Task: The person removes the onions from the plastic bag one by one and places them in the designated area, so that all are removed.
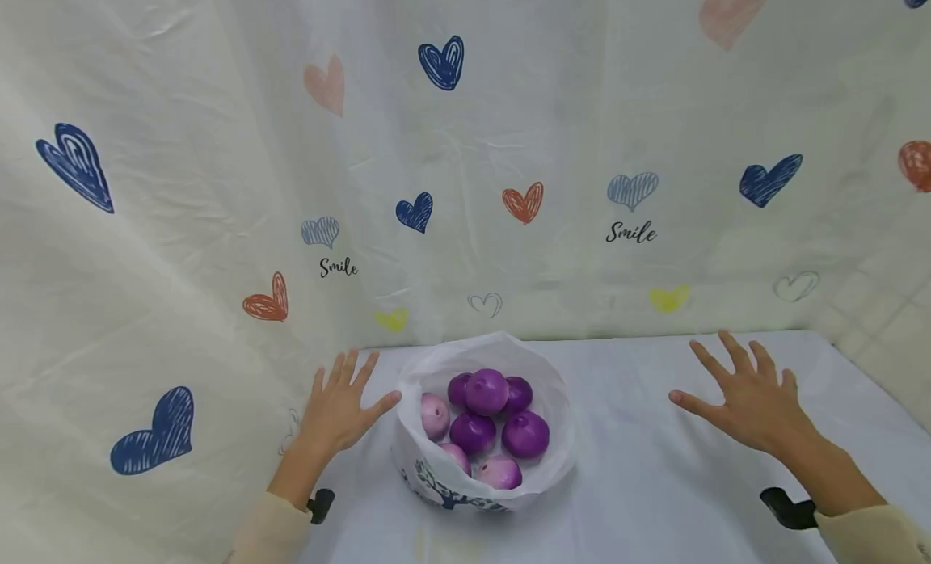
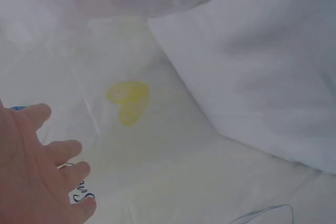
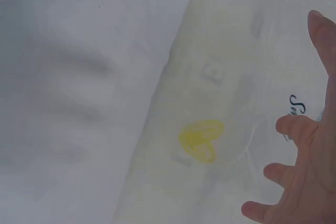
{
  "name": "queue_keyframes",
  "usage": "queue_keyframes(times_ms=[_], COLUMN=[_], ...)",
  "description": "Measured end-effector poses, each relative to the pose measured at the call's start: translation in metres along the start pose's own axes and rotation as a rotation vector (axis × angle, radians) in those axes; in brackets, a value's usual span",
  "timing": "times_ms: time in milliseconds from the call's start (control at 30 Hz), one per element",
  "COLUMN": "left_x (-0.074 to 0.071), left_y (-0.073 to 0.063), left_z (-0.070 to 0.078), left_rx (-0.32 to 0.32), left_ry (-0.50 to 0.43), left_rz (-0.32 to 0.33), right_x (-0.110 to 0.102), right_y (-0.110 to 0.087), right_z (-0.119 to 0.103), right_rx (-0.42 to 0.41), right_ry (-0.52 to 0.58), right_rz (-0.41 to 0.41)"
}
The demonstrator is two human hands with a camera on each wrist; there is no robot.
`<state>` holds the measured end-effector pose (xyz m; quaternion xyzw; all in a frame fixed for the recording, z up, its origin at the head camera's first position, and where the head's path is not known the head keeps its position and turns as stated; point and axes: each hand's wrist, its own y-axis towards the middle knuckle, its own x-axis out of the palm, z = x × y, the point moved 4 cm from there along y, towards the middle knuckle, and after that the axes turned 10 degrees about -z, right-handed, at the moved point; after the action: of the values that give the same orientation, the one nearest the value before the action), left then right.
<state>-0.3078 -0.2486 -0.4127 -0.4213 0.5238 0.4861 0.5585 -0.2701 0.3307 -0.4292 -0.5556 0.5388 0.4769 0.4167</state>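
Eight onions show in the mouth of an open white bag, five deep purple and three paler, and the bag stands on the table just beside the left hand. Both hands are released: fingers spread, nothing held. The left thumb points at the bag's rim, though whether it touches cannot be told; the right hand hovers well apart, over the right side of the table. Good handling would likely call for bringing the right hand across to the bag, so that the two can work from opposite sides. The bag's wall looks thin and soft, so better to steady it lightly with the left hand than to squeeze or tug the rim. Of the onions, the topmost seems easiest to take first; being round, they may roll, so the fingers should wrap each fully.
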Motion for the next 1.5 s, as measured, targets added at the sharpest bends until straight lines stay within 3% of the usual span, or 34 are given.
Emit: queue_keyframes(times_ms=[200, 400, 633, 867, 1033, 1167, 1333, 1500], left_x=[0.009, 0.011, 0.018, 0.031, 0.038, 0.044, 0.051, 0.058], left_y=[-0.009, -0.016, -0.018, -0.011, -0.009, -0.006, -0.004, -0.002], left_z=[0.007, 0.014, 0.02, 0.024, 0.022, 0.02, 0.018, 0.016], left_rx=[-0.027, -0.022, -0.026, -0.022, -0.086, -0.126, -0.15, -0.133], left_ry=[-0.056, -0.195, -0.509, -0.822, -0.903, -0.969, -1.032, -1.073], left_rz=[-0.005, 0.033, 0.13, 0.2, 0.225, 0.195, 0.154, 0.129], right_x=[0.01, 0.018, 0.028, 0.03, 0.03, 0.032, 0.04, 0.052], right_y=[-0.007, -0.009, -0.004, 0.001, 0.007, 0.011, 0.016, 0.026], right_z=[-0.018, -0.046, -0.079, -0.116, -0.145, -0.167, -0.191, -0.206], right_rx=[-0.054, -0.11, -0.177, -0.303, -0.401, -0.474, -0.527, -0.537], right_ry=[0.038, 0.108, 0.3, 0.477, 0.567, 0.607, 0.634, 0.668], right_rz=[0.019, 0.037, 0.01, 0.095, 0.177, 0.214, 0.191, 0.097])
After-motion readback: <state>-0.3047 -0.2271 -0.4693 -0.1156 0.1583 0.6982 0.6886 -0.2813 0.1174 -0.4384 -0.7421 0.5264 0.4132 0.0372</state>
